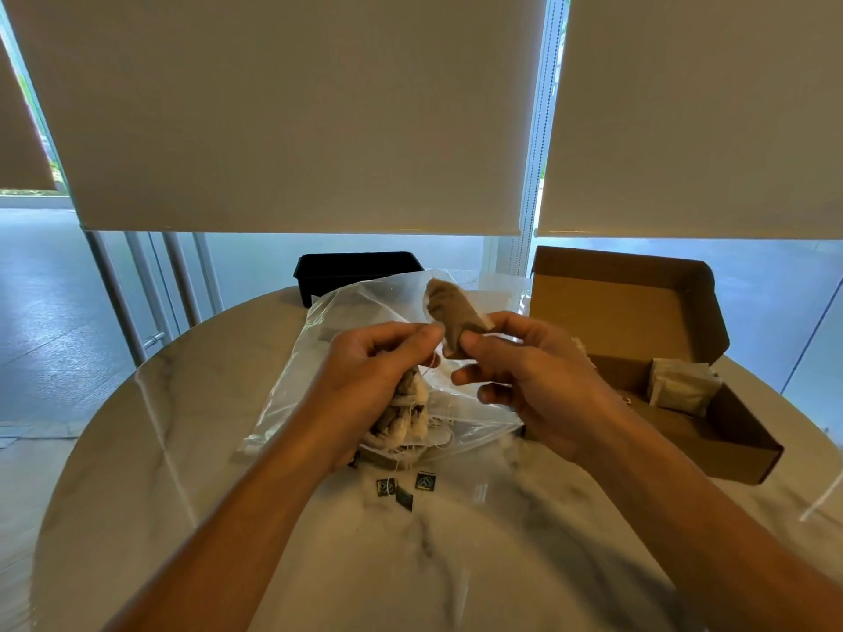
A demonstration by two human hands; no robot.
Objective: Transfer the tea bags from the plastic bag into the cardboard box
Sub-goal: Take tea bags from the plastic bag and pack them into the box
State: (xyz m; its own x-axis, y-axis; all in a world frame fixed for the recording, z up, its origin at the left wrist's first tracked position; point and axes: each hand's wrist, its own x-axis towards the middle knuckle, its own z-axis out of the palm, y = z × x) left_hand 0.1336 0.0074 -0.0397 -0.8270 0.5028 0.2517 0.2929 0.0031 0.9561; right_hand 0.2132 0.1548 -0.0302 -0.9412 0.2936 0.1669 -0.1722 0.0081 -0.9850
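Note:
My left hand [365, 380] grips a bunch of tea bags [403, 417] with tangled strings, held over the clear plastic bag [319, 348] lying on the table. My right hand [524, 371] pinches a single brown tea bag [449, 312] between thumb and forefinger, lifted above the bunch with its string still running down to my left hand. Black paper tags [403, 488] dangle from the strings onto the table. The open cardboard box [657, 417] stands to the right, its lid up, with a few tea bags [682, 387] stacked at its far end.
The round marble table [410, 563] carries a black tray [356, 271] at the back, behind the plastic bag. Roller blinds and glass windows stand beyond the table's edge.

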